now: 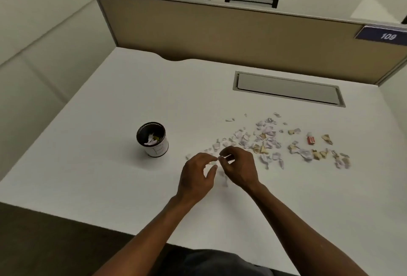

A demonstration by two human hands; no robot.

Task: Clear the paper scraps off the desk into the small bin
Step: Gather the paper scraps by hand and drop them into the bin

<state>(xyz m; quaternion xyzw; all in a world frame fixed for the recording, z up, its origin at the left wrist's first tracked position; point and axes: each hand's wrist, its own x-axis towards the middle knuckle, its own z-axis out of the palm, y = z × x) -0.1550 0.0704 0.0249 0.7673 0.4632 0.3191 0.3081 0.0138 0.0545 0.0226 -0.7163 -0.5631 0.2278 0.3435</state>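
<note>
Both hands, the left hand (pixel 196 173) and right hand (pixel 237 166), curl fingertip to fingertip over a few small white bits near the table (pixel 110 176) middle, seemingly pinching them; best cup them firmly before carrying left. Farther right, paper scraps (pixel 275 141) lie strewn, white and tan, crumpled. Small bin (pixel 152 139) stands upright to the left, already holding some.

White table (pixel 110 187) carries a small bin (pixel 152 139) at nine o'clock, paper scraps (pixel 268 141) scattered toward three, a red piece (pixel 311 140) among them.
</note>
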